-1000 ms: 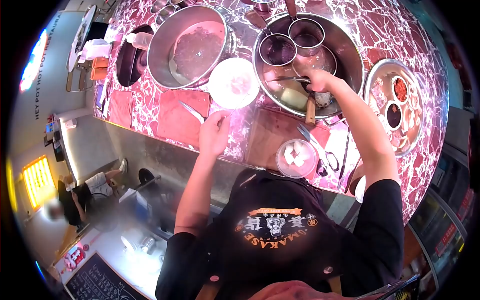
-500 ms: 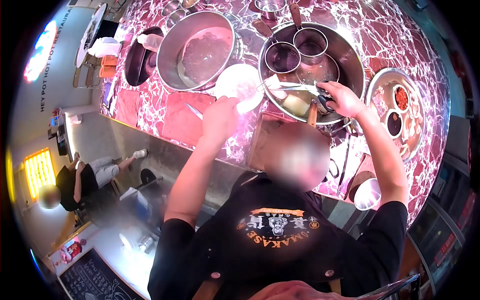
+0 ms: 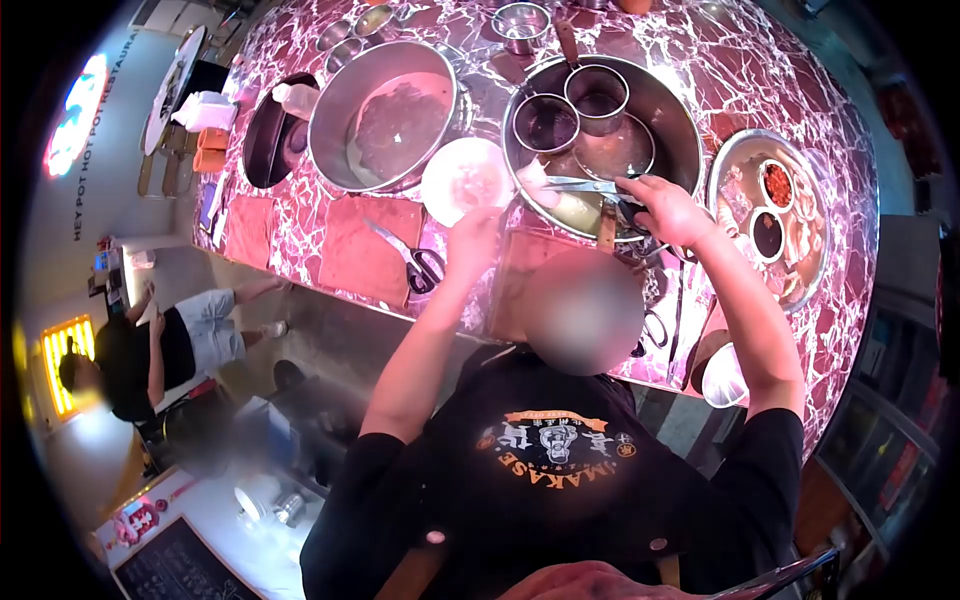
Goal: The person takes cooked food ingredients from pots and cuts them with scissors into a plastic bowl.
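My left hand point(image 3: 476, 240) is closed on the near rim of a white bowl point(image 3: 465, 182), which has pale pieces in it. My right hand point(image 3: 662, 210) grips scissors point(image 3: 585, 186) by their dark handles, blades pointing left over the near side of a large steel pot point(image 3: 690, 120). At the blade tips is a white piece of food point(image 3: 532, 178), close to the bowl's right edge. Inside the pot rest two round strainers point(image 3: 546, 122) and a larger pale chunk point(image 3: 575, 212) in liquid. Whether the blades touch the white piece I cannot tell.
A second steel pot point(image 3: 330, 130) with liquid stands left of the bowl. Another pair of scissors point(image 3: 424, 270) lies on a reddish cloth point(image 3: 350, 250). At right sits a tray point(image 3: 712, 190) holding food and two sauce cups. A person point(image 3: 190, 340) is in the background at left.
The view has shifted slightly. My left hand has moved a little right with respect to the cloth, uncovering the handles of the scissors there. The scissors in my right hand now look more closed.
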{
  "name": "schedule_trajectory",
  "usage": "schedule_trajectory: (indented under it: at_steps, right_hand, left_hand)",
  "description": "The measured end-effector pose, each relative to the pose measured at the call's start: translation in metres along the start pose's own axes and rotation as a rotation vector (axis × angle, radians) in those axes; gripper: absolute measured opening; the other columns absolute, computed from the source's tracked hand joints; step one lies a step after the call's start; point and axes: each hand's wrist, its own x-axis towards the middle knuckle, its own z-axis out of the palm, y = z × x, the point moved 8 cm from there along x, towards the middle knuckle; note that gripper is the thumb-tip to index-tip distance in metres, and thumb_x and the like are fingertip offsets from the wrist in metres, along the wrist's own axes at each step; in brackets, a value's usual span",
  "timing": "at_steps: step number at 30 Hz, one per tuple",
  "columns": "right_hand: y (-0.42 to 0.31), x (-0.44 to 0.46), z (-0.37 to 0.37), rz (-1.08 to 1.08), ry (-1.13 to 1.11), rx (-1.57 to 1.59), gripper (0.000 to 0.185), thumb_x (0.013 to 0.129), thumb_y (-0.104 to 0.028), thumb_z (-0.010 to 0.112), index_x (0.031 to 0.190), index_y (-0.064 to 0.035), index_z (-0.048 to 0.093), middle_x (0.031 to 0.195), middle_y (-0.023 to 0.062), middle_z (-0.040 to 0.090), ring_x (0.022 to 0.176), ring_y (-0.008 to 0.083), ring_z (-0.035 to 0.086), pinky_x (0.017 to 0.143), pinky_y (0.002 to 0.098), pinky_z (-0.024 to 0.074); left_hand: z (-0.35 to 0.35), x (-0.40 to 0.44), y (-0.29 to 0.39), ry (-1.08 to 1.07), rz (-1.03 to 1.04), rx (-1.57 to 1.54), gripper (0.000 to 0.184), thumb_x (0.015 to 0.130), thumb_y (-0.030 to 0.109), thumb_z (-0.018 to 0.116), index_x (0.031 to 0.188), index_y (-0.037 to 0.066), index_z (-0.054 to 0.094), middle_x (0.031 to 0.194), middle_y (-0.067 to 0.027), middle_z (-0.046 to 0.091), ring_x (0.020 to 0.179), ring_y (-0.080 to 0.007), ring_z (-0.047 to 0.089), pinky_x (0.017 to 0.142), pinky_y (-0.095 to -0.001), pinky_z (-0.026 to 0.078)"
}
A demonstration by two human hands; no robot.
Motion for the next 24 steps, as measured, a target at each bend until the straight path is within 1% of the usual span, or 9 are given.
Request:
schedule_trajectory:
  at_steps: [6, 9, 12, 15, 16, 19, 20, 23, 24]
  right_hand:
    - [-0.026, -0.014, -0.003, 0.14, -0.037, -0.109, 0.061, 0.079, -0.002, 0.069, 0.138, -0.0115, 0.06, 0.11, 0.0183, 0.069, 0.101, 0.0398, 0.068, 0.087, 0.0486, 0.055]
    - [-0.029, -0.036, -0.008, 0.259, -0.036, -0.175, 0.063, 0.079, -0.003, 0.07, 0.14, -0.0131, 0.059, 0.114, 0.0181, 0.068, 0.103, 0.0404, 0.068, 0.088, 0.0483, 0.0546]
    - [-0.052, -0.074, -0.031, 0.276, 0.081, -0.225, 0.058, 0.079, -0.006, 0.068, 0.135, -0.0118, 0.059, 0.107, 0.0163, 0.068, 0.1, 0.0373, 0.068, 0.087, 0.0481, 0.0555]
    - [-0.077, -0.115, -0.045, 0.465, 0.089, -0.091, 0.06, 0.077, -0.012, 0.07, 0.135, -0.0111, 0.058, 0.111, 0.0164, 0.068, 0.105, 0.0369, 0.068, 0.092, 0.0462, 0.0547]
    - [-0.083, -0.125, -0.047, 0.487, 0.096, -0.097, 0.06, 0.076, -0.013, 0.071, 0.135, -0.0111, 0.058, 0.114, 0.0166, 0.069, 0.107, 0.0371, 0.068, 0.092, 0.0463, 0.0545]
    - [-0.097, -0.128, -0.055, 0.479, 0.128, -0.182, 0.06, 0.076, -0.013, 0.071, 0.135, -0.0115, 0.058, 0.112, 0.0166, 0.069, 0.106, 0.0375, 0.068, 0.092, 0.0474, 0.0545]
    - [-0.098, -0.119, -0.056, 0.477, 0.108, -0.191, 0.058, 0.077, -0.014, 0.071, 0.134, -0.0114, 0.059, 0.111, 0.0165, 0.07, 0.104, 0.038, 0.068, 0.09, 0.0483, 0.0549]
    - [-0.076, -0.069, -0.045, 0.471, 0.026, -0.3, 0.05, 0.081, -0.02, 0.069, 0.129, -0.0103, 0.061, 0.11, 0.0179, 0.07, 0.102, 0.0384, 0.069, 0.089, 0.0489, 0.0554]
    - [-0.066, -0.047, -0.036, 0.452, -0.037, -0.345, 0.05, 0.082, -0.021, 0.069, 0.129, -0.0095, 0.062, 0.109, 0.0189, 0.071, 0.102, 0.0385, 0.069, 0.089, 0.0491, 0.0557]
  left_hand:
    - [0.035, -0.017, -0.019, -0.015, -0.129, -0.248, 0.021, 0.101, 0.007, 0.064, 0.119, 0.0, 0.073, 0.101, -0.0013, 0.073, 0.091, -0.0076, 0.064, 0.084, -0.0222, 0.05]
    - [0.042, -0.027, -0.025, -0.072, -0.203, -0.496, 0.022, 0.101, 0.007, 0.065, 0.12, 0.0, 0.072, 0.106, -0.0022, 0.074, 0.094, -0.009, 0.065, 0.085, -0.0227, 0.051]
    - [0.024, -0.043, -0.003, -0.129, -0.235, -0.493, 0.023, 0.1, 0.007, 0.065, 0.121, -0.001, 0.072, 0.109, -0.003, 0.073, 0.094, -0.0094, 0.065, 0.084, -0.0235, 0.052]
    - [0.013, -0.052, -0.031, -0.096, -0.194, -0.539, 0.024, 0.1, 0.009, 0.066, 0.121, -0.002, 0.071, 0.107, -0.0036, 0.072, 0.093, -0.0096, 0.064, 0.084, -0.0245, 0.052]
    - [-0.009, -0.062, -0.002, -0.044, -0.161, -0.504, 0.025, 0.099, 0.008, 0.066, 0.121, -0.001, 0.071, 0.096, -0.0016, 0.07, 0.08, -0.0075, 0.062, 0.071, -0.0229, 0.052]
    - [-0.027, -0.083, -0.025, -0.051, -0.33, -0.534, 0.025, 0.099, 0.008, 0.066, 0.122, 0.0, 0.071, 0.085, 0.0016, 0.066, 0.066, -0.0048, 0.055, 0.058, -0.0204, 0.045]
    - [-0.029, -0.088, -0.034, -0.036, -0.303, -0.53, 0.025, 0.099, 0.008, 0.066, 0.122, 0.0, 0.071, 0.079, 0.0038, 0.061, 0.057, -0.0029, 0.048, 0.05, -0.0195, 0.037]
    - [-0.04, -0.108, -0.057, -0.093, -0.266, -0.371, 0.026, 0.099, 0.013, 0.066, 0.12, -0.001, 0.073, 0.094, -0.002, 0.072, 0.079, -0.0063, 0.061, 0.069, -0.0233, 0.05]
    - [-0.044, -0.115, -0.059, -0.104, -0.262, -0.34, 0.026, 0.099, 0.012, 0.066, 0.12, -0.001, 0.072, 0.091, -0.0005, 0.069, 0.076, -0.0057, 0.058, 0.066, -0.0228, 0.048]
